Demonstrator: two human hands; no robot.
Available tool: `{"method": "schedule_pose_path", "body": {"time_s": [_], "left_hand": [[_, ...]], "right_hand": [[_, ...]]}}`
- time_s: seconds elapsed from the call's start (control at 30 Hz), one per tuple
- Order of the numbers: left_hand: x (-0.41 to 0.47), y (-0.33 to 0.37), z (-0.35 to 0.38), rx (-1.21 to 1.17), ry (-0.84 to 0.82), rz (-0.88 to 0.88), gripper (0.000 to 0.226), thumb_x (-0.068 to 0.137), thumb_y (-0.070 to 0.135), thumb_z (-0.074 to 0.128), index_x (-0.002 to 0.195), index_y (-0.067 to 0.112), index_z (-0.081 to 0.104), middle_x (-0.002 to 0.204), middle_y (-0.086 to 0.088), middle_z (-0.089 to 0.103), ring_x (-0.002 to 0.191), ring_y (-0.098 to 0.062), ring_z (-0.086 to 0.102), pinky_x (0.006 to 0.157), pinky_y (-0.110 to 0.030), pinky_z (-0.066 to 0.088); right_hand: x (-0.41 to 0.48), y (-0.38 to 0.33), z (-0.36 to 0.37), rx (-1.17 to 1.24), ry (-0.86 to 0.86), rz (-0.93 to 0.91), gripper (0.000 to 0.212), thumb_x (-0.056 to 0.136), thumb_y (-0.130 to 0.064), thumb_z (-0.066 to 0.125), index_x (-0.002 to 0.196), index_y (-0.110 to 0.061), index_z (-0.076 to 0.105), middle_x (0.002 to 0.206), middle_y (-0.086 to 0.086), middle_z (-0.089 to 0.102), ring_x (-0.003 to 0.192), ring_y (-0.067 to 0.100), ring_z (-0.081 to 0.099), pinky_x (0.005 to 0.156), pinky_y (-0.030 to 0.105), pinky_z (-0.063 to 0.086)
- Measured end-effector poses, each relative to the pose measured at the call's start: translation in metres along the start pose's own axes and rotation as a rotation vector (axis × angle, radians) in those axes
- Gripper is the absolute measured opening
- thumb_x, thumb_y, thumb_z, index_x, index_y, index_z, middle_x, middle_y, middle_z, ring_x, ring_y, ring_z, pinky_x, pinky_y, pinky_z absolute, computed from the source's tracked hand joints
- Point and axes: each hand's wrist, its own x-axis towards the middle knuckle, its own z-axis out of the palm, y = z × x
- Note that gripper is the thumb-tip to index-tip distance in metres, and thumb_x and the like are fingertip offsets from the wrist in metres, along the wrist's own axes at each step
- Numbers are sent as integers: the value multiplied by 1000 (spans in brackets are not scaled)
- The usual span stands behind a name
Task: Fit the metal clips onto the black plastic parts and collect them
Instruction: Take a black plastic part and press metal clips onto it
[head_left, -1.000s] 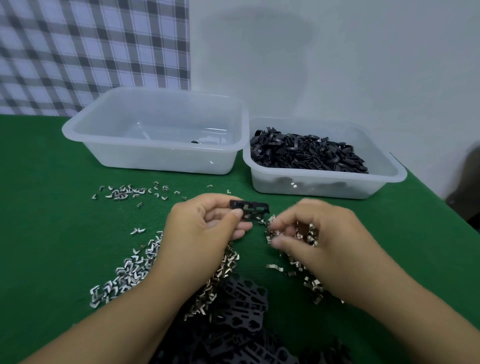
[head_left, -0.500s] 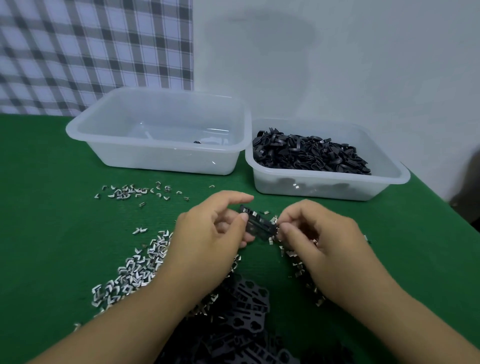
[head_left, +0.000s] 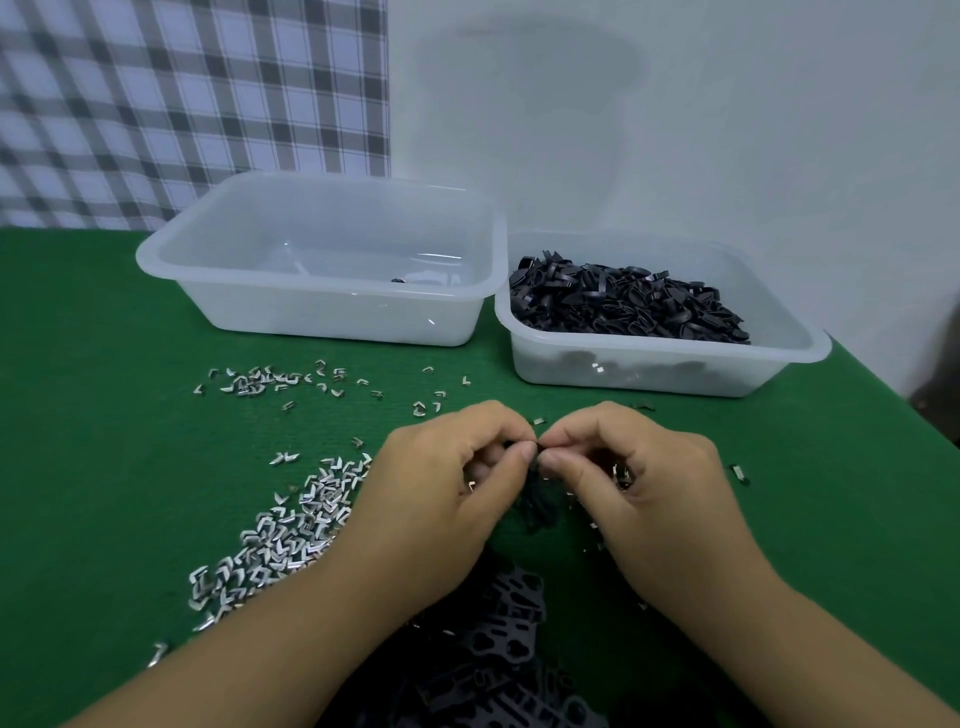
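Observation:
My left hand (head_left: 447, 488) and my right hand (head_left: 634, 483) meet fingertip to fingertip over the green table, both pinching one black plastic part (head_left: 535, 499) that hangs between them, mostly hidden by the fingers. Whether a metal clip sits under the right fingertips I cannot tell. A heap of loose metal clips (head_left: 291, 525) lies left of my left hand. Flat black plastic parts (head_left: 498, 639) are piled near the front edge between my forearms.
Two translucent bins stand at the back: the left bin (head_left: 332, 317) holds almost nothing, the right bin (head_left: 649, 364) is heaped with black pieces (head_left: 623, 301). More clips (head_left: 270, 382) are scattered in front of the left bin. The table edge runs along the right.
The black part was held up flat by my left hand alone. It has come down and turned, and my right hand has closed in until both sets of fingertips pinch it.

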Motion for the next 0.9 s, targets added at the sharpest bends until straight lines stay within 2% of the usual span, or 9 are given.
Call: {"method": "schedule_pose_path", "body": {"time_s": [0.07, 0.17, 0.27, 0.37, 0.57, 0.77, 0.9], "left_hand": [[0, 0, 1, -49, 26, -23, 6, 82, 24, 59, 78, 25, 63, 63, 4, 57, 52, -8, 50, 50, -9, 36], [0, -1, 2, -130, 50, -44, 7, 82, 23, 59, 77, 25, 62, 61, 0, 56, 50, -13, 49, 46, -14, 39], [-1, 0, 2, -189, 44, -69, 7, 83, 24, 60, 78, 28, 64, 62, -1, 58, 49, -16, 54, 45, -21, 44], [-1, -1, 2, -315, 21, -137, 13, 86, 16, 65, 78, 26, 67, 62, -2, 63, 49, -9, 62, 46, -19, 47], [2, -1, 3, -486, 33, -228, 17, 86, 7, 64, 75, 20, 68, 56, -5, 67, 48, -15, 65, 44, -21, 49], [4, 0, 3, -594, 76, -292, 19, 85, 1, 63, 90, 18, 70, 70, -8, 73, 64, -16, 71, 55, -21, 55], [6, -2, 2, -657, 141, -344, 26, 84, -4, 62, 96, 18, 67, 69, -9, 73, 66, -15, 72, 60, -18, 55]], "right_hand": [[-1, -1, 1, -5, 18, -29, 8, 76, -18, 70, 83, -17, 68, 72, -16, 65, 69, -3, 60, 62, 9, 45], [-1, -1, 3, -67, 55, -72, 11, 74, -13, 75, 82, -15, 69, 74, -10, 65, 70, 2, 58, 65, 14, 45], [-1, 0, 3, -89, 112, -77, 4, 77, -16, 72, 80, -15, 69, 74, -10, 64, 70, 2, 56, 65, 15, 44], [0, 1, 4, -96, 164, -61, 4, 77, -20, 69, 79, -16, 69, 73, -12, 63, 71, 1, 56, 65, 14, 43], [0, 2, 5, -92, 167, -80, 4, 78, -15, 68, 82, -15, 70, 76, -9, 65, 74, 2, 58, 68, 18, 46], [2, 6, 1, -132, 216, -57, 3, 81, -14, 64, 82, -16, 67, 76, -10, 59, 72, 2, 52, 67, 11, 40], [1, 9, 1, -169, 204, -47, 3, 81, -11, 69, 83, -13, 69, 80, -4, 58, 77, 14, 56, 70, 23, 43]]}}
